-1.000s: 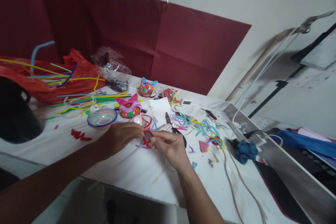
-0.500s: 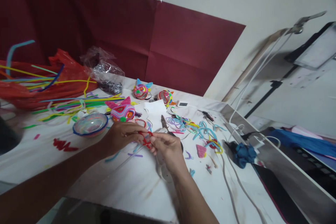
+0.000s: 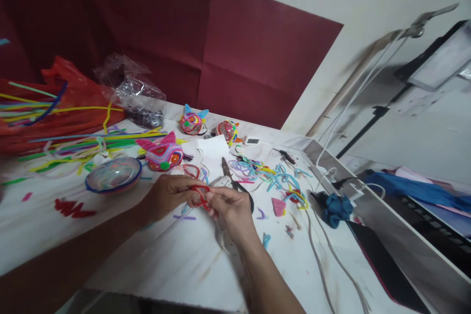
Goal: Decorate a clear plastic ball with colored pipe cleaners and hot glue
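A bent red pipe cleaner (image 3: pixel 200 195) is held between both hands over the middle of the white table. My left hand (image 3: pixel 171 196) pinches its left side. My right hand (image 3: pixel 230 206) grips it from the right, thumb and fingers pressed together. Just beyond the hands are scissors (image 3: pixel 235 180) and a red-rimmed ring (image 3: pixel 192 171). A pink striped cat-like mask (image 3: pixel 164 155) with pointed ears lies behind my left hand. To the left sits a clear bowl (image 3: pixel 114 175) with a blue rim, near a zigzag red piece (image 3: pixel 73 208).
Colourful pipe cleaners spill from a red bag (image 3: pixel 81 103) at the left. Two small decorated masks, one with blue ears (image 3: pixel 193 120), stand at the back. Blue and purple scraps (image 3: pixel 283 176), a pink triangle (image 3: pixel 278 207) and grey cables (image 3: pixel 320 250) lie right.
The view has shifted, so the table items appear slightly further left. Both hands remain on the red pipe cleaner, with only slight movement of the fingers.
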The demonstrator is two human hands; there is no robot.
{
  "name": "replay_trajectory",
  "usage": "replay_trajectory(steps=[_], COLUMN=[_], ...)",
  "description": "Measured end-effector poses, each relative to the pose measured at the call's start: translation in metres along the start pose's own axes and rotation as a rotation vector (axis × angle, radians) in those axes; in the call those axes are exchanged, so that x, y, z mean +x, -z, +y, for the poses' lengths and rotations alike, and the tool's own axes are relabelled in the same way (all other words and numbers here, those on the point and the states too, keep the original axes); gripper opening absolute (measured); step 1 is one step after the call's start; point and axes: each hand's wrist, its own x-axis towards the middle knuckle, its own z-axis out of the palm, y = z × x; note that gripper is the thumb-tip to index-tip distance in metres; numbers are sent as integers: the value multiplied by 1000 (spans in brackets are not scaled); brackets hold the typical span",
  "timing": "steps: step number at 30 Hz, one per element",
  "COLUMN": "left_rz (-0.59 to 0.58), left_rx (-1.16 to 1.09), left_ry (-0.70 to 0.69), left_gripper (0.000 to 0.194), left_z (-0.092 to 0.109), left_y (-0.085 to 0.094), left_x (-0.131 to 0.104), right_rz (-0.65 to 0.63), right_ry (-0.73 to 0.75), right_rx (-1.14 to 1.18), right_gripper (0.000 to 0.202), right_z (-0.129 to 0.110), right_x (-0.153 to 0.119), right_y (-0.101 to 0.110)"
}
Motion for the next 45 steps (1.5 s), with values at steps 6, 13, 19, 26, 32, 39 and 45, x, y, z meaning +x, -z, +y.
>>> replay_trajectory(steps=[6, 13, 19, 26, 32, 39, 45], left_rz=[-14, -71, -31, -1, 81, 86, 3], left_rx=[-241, -312, -124, -226, -359, -414, -465], left_ry=[138, 89, 61, 158, 219, 224, 192], left_gripper=[23, 32, 28, 30, 38, 38, 33], left_z=[-7, -21, -15, 0, -12, -9, -9], left_y=[-5, -8, -6, -11, -11, -7, -4], left_x=[0, -3, -12, -13, -14, -15, -15], right_rz=[-14, -27, 0, 33, -26, -138, -53], right_ry=[32, 26, 59, 86, 299, 355, 183], right_rx=[-29, -58, -69, -33, -178, -271, 51], right_gripper=[30, 25, 25, 29, 15, 12, 30], right_z=[9, 3, 5, 15, 11, 2, 5], right_x=[1, -1, -2, -5, -11, -13, -7], right_y=[1, 2, 1, -6, -3, 1, 1])
